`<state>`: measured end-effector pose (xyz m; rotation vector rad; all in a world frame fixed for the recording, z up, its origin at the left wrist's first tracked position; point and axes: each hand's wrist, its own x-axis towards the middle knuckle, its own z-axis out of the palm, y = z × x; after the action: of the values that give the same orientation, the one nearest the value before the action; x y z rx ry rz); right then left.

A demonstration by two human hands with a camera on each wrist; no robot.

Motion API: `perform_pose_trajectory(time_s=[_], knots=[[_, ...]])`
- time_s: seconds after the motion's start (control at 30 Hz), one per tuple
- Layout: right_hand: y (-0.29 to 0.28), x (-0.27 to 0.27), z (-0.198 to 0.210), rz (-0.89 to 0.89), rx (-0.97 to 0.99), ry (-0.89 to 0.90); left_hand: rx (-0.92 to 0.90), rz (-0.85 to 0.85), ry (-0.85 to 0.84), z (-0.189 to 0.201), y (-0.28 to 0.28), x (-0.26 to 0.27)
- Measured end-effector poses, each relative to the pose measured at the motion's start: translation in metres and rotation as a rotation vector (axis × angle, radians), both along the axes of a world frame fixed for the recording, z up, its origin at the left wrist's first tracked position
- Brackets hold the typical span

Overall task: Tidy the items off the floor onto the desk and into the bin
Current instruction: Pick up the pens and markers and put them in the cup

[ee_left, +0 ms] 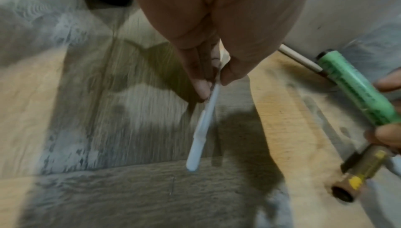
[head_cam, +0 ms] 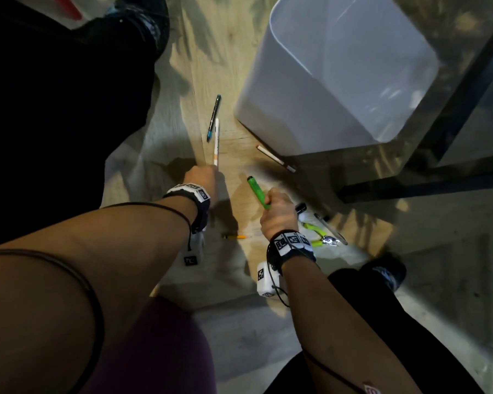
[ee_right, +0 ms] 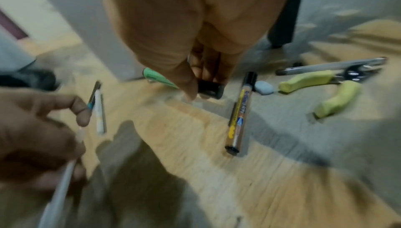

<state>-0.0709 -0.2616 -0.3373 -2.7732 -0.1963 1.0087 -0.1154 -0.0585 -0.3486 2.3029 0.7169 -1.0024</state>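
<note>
Fingers [ee_left: 200, 84] of the left hand [head_cam: 201, 177] pinched a white pen [ee_left: 202, 122]; right hand [head_cam: 276, 211] fingers curled round a green marker [head_cam: 256, 191], beside a yellow-labelled marker [ee_right: 238, 113] on the floor [head_cam: 236, 155].

No legible text anywhere. Printing on the green marker [ee_left: 355, 87] and yellow-labelled marker [ee_right: 238, 113] too blurred; wristband tags [head_cam: 292, 240] carry only b/w patterns.

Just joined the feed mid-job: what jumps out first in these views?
Both hands are busy low over the floor: the right hand grips a green marker, and the left hand pinches a white pen. The big white bin stands just beyond them, with yellow-handled pliers lying loose by the right hand.
</note>
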Motion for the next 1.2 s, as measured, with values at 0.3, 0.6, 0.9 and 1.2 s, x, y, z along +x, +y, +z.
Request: perform_pose_trajectory(time_s=[0.3,0.6,0.9,1.2], knots=[[-0.033,-0.011,0.100,-0.298,0.149,0.069,-0.158,-0.083,-0.056,0.110,-0.007,0.009],[-0.028,-0.002,0.292,-0.238,0.438,0.001,-0.162,-0.602,-0.387,0.334,-0.016,0.027],[-0.049,-0.057,0.592,0.015,0.651,-0.340,-0.418,-0.835,-0.865,0.619,-0.007,-0.005],[-0.101,-0.049,0.736,-0.144,1.004,-0.830,-0.472,-0.574,-1.500,0.837,-0.064,0.091]])
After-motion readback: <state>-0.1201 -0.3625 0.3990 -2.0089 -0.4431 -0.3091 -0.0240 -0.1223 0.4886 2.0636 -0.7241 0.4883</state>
